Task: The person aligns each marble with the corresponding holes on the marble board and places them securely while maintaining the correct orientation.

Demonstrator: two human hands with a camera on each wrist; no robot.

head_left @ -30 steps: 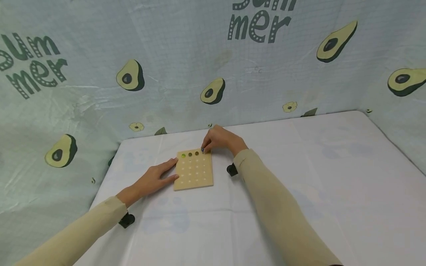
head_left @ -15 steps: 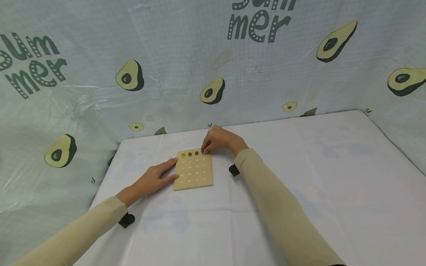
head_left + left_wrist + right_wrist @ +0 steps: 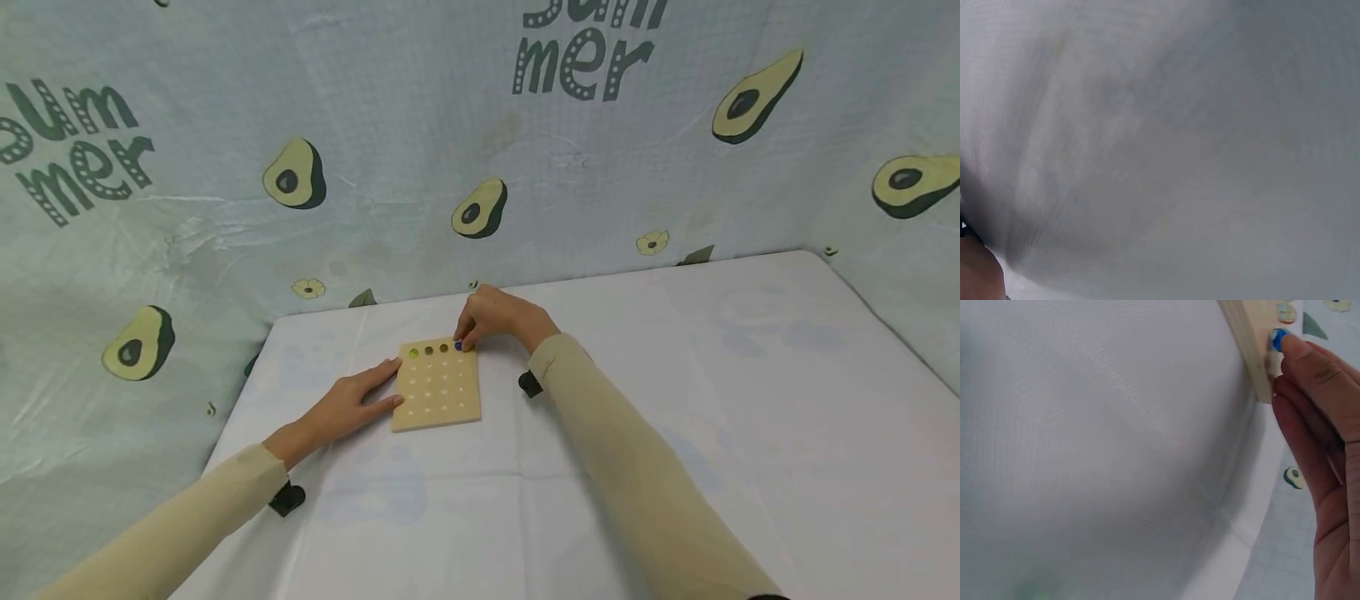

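Observation:
A square, light wooden board (image 3: pixel 438 383) with rows of small round hollows lies on the table, toward its back edge. Along its far row sit a green marble (image 3: pixel 413 353) and two dark amber-looking marbles (image 3: pixel 444 348). My right hand (image 3: pixel 495 315) is over the far right corner, pinching a blue marble (image 3: pixel 1279 339) at the end of that row. In the right wrist view the thumb tip overlaps the blue marble, close against the board's face. With thumb and fingers spread, my left hand (image 3: pixel 348 408) rests against the board's left edge.
White cloth covers the table (image 3: pixel 600 467). Behind and to the left hangs a pale curtain (image 3: pixel 390 108) printed with avocados and lettering. Each wrist carries a small black camera (image 3: pixel 287 498). The left wrist view shows mostly blurred cloth.
The blue marble shows more clearly now at the far right hollow, the right fingertips having shifted slightly downward with it. The left hand and the board have stayed put.

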